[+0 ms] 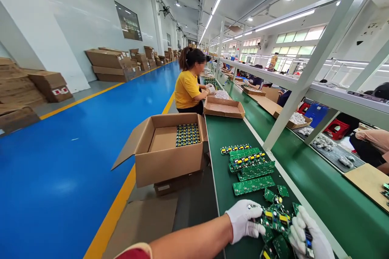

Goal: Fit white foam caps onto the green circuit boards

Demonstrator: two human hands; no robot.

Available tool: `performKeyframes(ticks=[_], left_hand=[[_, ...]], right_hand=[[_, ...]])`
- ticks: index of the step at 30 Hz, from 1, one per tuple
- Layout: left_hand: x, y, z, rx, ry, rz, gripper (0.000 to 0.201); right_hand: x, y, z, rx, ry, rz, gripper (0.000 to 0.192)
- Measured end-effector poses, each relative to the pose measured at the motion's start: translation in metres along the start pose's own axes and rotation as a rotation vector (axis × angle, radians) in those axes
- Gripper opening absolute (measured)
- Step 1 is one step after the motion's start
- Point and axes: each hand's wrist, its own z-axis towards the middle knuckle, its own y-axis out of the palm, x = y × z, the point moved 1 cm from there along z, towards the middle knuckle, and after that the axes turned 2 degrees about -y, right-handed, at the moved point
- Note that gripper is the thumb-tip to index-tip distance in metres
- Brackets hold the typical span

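2 gloved hands (244, 221) pinch circuit boards (275, 219), while an open carton (168, 166) holds rows of yellow-dotted boards (187, 135).

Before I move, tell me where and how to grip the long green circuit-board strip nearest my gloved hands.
Probably pinch the strip by its left end's long edges, coming from the left: that end lies uncovered, while small green circuit boards crowd its right end.

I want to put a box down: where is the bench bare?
Bare bench lies between the shallow box and the long boards; a narrower strip runs along their left side. It's crowded around the left hand and right hand, among small boards.
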Motion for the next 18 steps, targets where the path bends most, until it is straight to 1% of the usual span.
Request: performKeyframes(ticks=[1, 2, 4, 6, 7, 8, 9, 10, 14, 16, 18], left_hand=[[-0.001, -0.003, 0.002, 0.032, 0.017, -0.024, 0.063], [-0.001, -0.003, 0.003, 0.060, 0.047, -0.024, 0.063], [-0.001, 0.001, 0.004, 0.089, 0.113, 0.051, 0.060], [-0.001, 0.012, 0.004, 0.096, 0.175, 0.183, 0.054], [-0.002, 0.018, 0.004, 0.088, 0.199, 0.238, 0.051], [-0.003, 0.023, 0.003, 0.068, 0.213, 0.271, 0.049], [-0.004, 0.028, 0.002, 0.034, 0.212, 0.277, 0.049], [-0.006, 0.031, 0.001, -0.009, 0.197, 0.257, 0.049], [-0.009, 0.033, 0.000, -0.156, 0.085, 0.105, 0.052], [-0.008, 0.031, 0.001, -0.180, 0.050, 0.060, 0.051], [-0.004, 0.030, 0.003, -0.146, 0.042, 0.039, 0.050]], right_hand=[[-0.003, -0.002, 0.001, 0.028, 0.011, 0.003, 0.042], [-0.007, -0.004, 0.001, 0.060, -0.018, -0.052, 0.040], [-0.016, -0.006, 0.001, 0.120, -0.185, -0.325, 0.035], [-0.021, -0.001, -0.001, 0.128, -0.348, -0.612, 0.032], [-0.022, 0.002, -0.003, 0.117, -0.385, -0.706, 0.030], [-0.021, 0.006, -0.005, 0.099, -0.390, -0.757, 0.028], [-0.018, 0.010, -0.007, 0.082, -0.377, -0.761, 0.029], [-0.015, 0.014, -0.008, 0.060, -0.357, -0.719, 0.031], [-0.006, 0.021, -0.011, 0.025, -0.256, -0.445, 0.040], [-0.007, 0.023, -0.014, 0.008, -0.188, -0.289, 0.044], [-0.013, 0.024, -0.018, -0.002, -0.151, -0.162, 0.048]])
